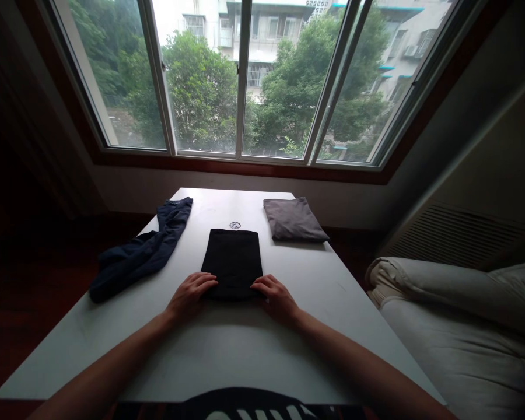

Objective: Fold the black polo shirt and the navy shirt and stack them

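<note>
Left hand (195,291) and right hand (280,296), which I view remotely, rest their fingers on the near side edges of the folded black cloth (233,256), flat on the bench (227,359); whether the thumbs pinch beneath, I cannot tell. I judge the cloth light, soft and limp (its stacked layers could slide apart), best taken through all layers at opposite edges. Left: rumpled navy garment (146,254). Right: folded grey cloth (293,220).

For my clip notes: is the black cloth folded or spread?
Folded: the black cloth lies as a compact, straight-edged rectangle between both hands.
</note>
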A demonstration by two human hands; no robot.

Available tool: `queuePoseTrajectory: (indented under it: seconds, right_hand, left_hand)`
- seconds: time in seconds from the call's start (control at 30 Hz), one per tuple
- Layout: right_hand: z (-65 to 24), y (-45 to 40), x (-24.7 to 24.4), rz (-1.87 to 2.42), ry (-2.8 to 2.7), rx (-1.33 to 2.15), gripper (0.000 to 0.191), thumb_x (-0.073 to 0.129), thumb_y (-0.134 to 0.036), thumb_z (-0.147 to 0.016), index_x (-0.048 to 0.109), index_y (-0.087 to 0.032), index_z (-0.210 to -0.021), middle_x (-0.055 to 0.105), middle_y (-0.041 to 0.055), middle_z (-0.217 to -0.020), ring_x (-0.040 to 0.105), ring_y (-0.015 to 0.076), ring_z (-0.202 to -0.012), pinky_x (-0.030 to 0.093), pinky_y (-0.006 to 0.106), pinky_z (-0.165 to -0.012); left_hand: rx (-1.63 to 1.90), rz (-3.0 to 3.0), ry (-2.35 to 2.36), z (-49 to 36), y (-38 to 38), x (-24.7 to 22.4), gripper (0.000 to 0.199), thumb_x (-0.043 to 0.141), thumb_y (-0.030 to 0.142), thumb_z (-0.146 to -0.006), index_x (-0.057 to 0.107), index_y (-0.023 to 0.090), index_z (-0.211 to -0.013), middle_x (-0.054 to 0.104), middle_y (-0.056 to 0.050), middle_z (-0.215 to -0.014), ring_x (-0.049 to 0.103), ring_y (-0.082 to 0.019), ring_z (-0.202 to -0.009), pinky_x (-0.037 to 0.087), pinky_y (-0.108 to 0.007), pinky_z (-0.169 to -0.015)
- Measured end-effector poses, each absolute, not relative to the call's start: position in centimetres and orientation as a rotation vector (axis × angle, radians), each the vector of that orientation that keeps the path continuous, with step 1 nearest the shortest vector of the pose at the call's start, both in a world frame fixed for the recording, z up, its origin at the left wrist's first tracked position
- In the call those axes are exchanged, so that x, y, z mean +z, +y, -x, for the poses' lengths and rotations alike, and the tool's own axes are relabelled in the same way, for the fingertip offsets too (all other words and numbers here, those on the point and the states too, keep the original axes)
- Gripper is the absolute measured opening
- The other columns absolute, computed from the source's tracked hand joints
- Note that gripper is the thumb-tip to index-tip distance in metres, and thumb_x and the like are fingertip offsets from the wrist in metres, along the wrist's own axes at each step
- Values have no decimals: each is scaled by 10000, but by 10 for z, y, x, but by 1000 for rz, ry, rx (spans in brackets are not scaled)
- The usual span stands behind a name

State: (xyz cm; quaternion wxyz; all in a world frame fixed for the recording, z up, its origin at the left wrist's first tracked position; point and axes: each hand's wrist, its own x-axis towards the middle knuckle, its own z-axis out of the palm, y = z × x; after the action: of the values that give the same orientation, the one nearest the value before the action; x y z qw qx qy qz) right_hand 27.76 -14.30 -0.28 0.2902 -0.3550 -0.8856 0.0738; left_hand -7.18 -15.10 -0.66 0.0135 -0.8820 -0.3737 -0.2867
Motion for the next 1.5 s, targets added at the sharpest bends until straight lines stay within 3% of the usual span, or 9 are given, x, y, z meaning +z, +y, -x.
queuePoseTrajectory:
  seconds: [0.53,0.63,0.73,0.87,0.97,1.07,1.23,1.5]
  right_hand:
    - [-279,-139,-7,966,-2378,136,619,599,24,-797,676,-285,-1328,689,63,-1346,575,253,-1327,524,467,-1102]
    - [-279,-142,-4,947,-2343,171,567,589,7,-854,673,-279,-1336,733,58,-1271,622,250,-1270,528,469,-1082]
    - [-281,-144,5,895,-2289,240,391,604,-69,-931,704,-252,-1261,764,70,-1175,676,254,-1167,535,467,-1049]
    - [-289,-145,39,860,-2202,463,193,591,-264,-1025,733,-235,-1153,778,75,-1058,728,229,-984,579,386,-913]
    - [-299,-147,84,856,-2081,650,232,565,-375,-1046,727,-216,-1095,760,40,-901,707,180,-774,571,298,-730]
    - [-315,-152,136,858,-1936,696,308,579,-472,-1030,727,-202,-1032,705,16,-785,639,155,-666,529,266,-621]
    - [-352,-166,210,842,-1753,652,351,703,-551,-941,750,-208,-996,686,32,-792,626,172,-681,518,279,-595]
    - [-408,-62,259,902,-1687,773,456,833,-574,-816,725,-158,-965,682,24,-823,665,186,-786,561,319,-710]
  left_hand:
    - [-1090,2676,-1203,75,-154,3,540,494,13,-903,656,281,-1343,712,-70,-1304,658,-247,-1229,574,-454,-1042]
    - [-1110,2673,-1235,80,-156,5,534,431,21,-956,636,288,-1371,705,-66,-1317,652,-235,-1246,556,-446,-1064]
    - [-1146,2714,-1270,83,-159,11,454,446,74,-992,647,285,-1341,723,-62,-1267,676,-225,-1194,564,-409,-1030]
    - [-1274,2853,-1424,82,-157,40,253,485,202,-1044,667,248,-1213,755,-49,-1099,723,-196,-992,587,-316,-881]
    - [-1349,2997,-1459,74,-154,87,211,480,294,-1066,655,208,-1147,731,-25,-911,681,-162,-782,560,-260,-722]
    - [-1306,3136,-1343,60,-155,148,235,477,331,-1067,666,202,-1121,699,-6,-840,635,-150,-712,525,-244,-649]
    - [-1267,3265,-1143,32,-159,225,241,526,361,-1042,699,199,-998,634,-2,-736,573,-140,-631,487,-250,-596]
    - [-1837,2901,-1441,-58,-52,254,332,657,475,-930,680,144,-920,627,-6,-756,592,-153,-706,514,-267,-658]
